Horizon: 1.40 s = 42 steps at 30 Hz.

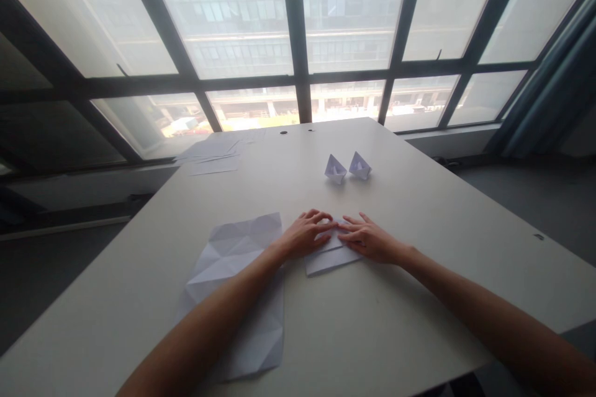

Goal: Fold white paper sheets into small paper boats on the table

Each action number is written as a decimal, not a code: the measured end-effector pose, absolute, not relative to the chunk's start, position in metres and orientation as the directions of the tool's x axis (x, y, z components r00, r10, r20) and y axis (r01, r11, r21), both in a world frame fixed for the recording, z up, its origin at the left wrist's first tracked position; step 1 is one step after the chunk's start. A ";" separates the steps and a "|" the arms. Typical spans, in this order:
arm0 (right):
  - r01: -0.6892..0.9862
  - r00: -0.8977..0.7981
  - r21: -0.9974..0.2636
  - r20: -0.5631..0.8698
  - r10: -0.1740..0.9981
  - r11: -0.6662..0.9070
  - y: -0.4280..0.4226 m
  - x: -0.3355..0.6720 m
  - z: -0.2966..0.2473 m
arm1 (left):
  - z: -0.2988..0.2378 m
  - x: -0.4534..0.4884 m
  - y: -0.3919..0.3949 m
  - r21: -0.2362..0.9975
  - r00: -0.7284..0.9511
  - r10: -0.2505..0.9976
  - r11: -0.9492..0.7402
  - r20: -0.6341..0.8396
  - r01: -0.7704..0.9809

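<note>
A folded white sheet of paper (333, 260) lies on the table in front of me, its layered lower edge facing me. My left hand (310, 232) rests on its upper left part, fingers bent and thumb apart from them. From the other side my right hand (367, 239) presses on the upper right part with fingers stretched and spread. The fingertips of both hands nearly meet at the top and cover some of the paper there. Under my left forearm is a creased, unfolded white sheet (251, 260).
Two small folded paper boats (336, 169) stand side by side beyond my hands. Several flat paper sheets (214, 152) lie at the table's far left. The white table (433, 217) reaches toward large windows (349, 12). A blue curtain (540, 74) hangs at the right.
</note>
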State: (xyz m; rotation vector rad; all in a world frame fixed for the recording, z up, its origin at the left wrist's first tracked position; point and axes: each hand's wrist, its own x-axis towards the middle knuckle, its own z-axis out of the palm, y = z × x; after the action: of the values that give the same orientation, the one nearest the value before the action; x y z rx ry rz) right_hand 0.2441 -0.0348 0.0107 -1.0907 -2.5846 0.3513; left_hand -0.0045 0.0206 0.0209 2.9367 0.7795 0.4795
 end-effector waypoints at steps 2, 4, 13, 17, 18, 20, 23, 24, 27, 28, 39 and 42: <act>0.655 -0.659 -0.339 0.181 0.730 0.675 -0.035 0.244 0.011 | 0.021 -0.005 0.019 0.076 0.832 0.494 -0.867 0.251 0.492; 0.664 -0.650 -0.343 0.174 0.740 0.664 -0.035 0.245 0.011 | 0.022 -0.006 0.019 0.036 0.831 0.503 -0.860 0.236 0.510; 0.676 -0.647 -0.342 0.149 0.748 0.653 -0.034 0.247 0.011 | 0.024 -0.007 0.018 -0.005 0.800 0.528 -0.834 0.283 0.552; 0.664 -0.651 -0.345 0.169 0.740 0.663 -0.034 0.247 0.011 | 0.021 -0.004 0.016 0.042 0.775 0.553 -0.821 0.308 0.569; 0.660 -0.652 -0.345 0.179 0.737 0.668 -0.034 0.247 0.011 | 0.020 -0.002 0.015 0.055 0.765 0.561 -0.816 0.317 0.575; 0.649 -0.652 -0.345 0.206 0.730 0.678 -0.035 0.245 0.011 | 0.017 0.003 0.010 0.076 0.762 0.560 -0.819 0.325 0.569; 0.623 -0.651 -0.352 0.263 0.712 0.699 -0.038 0.242 0.012 | 0.011 0.009 0.003 0.112 0.795 0.534 -0.843 0.288 0.526; 0.614 -0.651 -0.350 0.282 0.705 0.707 -0.039 0.241 0.012 | 0.009 0.010 0.002 0.126 0.801 0.535 -0.844 0.268 0.521; 0.604 -0.651 -0.337 0.314 0.691 0.722 -0.040 0.240 0.012 | 0.006 0.005 0.003 0.162 0.826 0.527 -0.849 0.200 0.502; 0.606 -0.650 -0.333 0.317 0.691 0.722 -0.040 0.240 0.012 | 0.005 0.003 0.005 0.175 0.838 0.515 -0.855 0.179 0.488; 0.648 -0.639 -0.303 0.282 0.716 0.699 -0.040 0.241 0.012 | -0.002 -0.005 0.032 0.583 0.425 0.847 -0.530 0.320 0.616; 0.663 -0.606 -0.316 0.307 0.734 0.679 -0.038 0.239 0.012 | -0.006 -0.004 0.033 0.522 0.363 0.862 -0.504 0.354 0.688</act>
State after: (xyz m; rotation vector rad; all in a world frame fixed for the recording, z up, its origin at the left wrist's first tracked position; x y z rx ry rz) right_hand 0.2393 -0.0384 0.0124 -1.0887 -2.4810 0.2378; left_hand -0.0037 0.0328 -0.0055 2.3426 1.3744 0.8714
